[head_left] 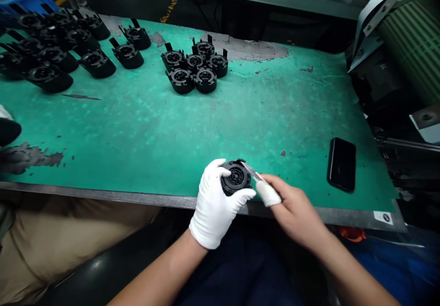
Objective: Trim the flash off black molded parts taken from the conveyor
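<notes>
My left hand (215,200), in a white glove, is closed around a round black plastic part (235,177) near the front edge of the table. The part's ringed face is turned up toward me. In my right hand (288,203), bare except for a white cover on the thumb, I grip a small knife (252,172) with a thin metal blade. The blade's tip touches or lies very close to the upper right rim of the part. My fingers hide most of the knife's handle.
Similar black parts (205,80) stand in a cluster at the back middle, with several more (98,63) at the back left. A phone (342,164) lies on the green table (137,136) at right. Machinery (409,44) borders the right end. Another person's leg (75,237) shows at lower left.
</notes>
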{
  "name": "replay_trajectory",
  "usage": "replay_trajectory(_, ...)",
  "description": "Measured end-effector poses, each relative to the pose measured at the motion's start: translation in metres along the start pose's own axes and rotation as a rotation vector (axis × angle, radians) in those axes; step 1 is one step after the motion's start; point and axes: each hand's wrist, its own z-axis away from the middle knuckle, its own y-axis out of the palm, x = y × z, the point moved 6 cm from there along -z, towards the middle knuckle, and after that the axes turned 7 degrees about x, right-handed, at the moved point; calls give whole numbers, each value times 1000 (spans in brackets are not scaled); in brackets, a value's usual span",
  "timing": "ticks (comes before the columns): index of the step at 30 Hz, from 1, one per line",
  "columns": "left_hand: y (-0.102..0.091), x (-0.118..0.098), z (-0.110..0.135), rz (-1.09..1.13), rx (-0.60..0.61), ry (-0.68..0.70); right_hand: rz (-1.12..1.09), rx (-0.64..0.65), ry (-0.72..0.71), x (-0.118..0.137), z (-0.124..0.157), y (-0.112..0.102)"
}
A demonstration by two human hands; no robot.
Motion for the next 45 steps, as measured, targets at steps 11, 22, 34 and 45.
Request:
replay_trajectory(11,-6,-22,32,-142,191,-54,32,-75,-83,-2,-28,-22)
replay_trajectory(22,-2,1,-37,-72,452,34,505,79,-8,-14,-6,-13)
replay_trajectory(34,-2,1,-36,-59,438,67,675,138,-9,-9,-12,-22)
replay_trajectory(45,-2,1,-36,-71,418,102,626,300,-91,1,-12,-34)
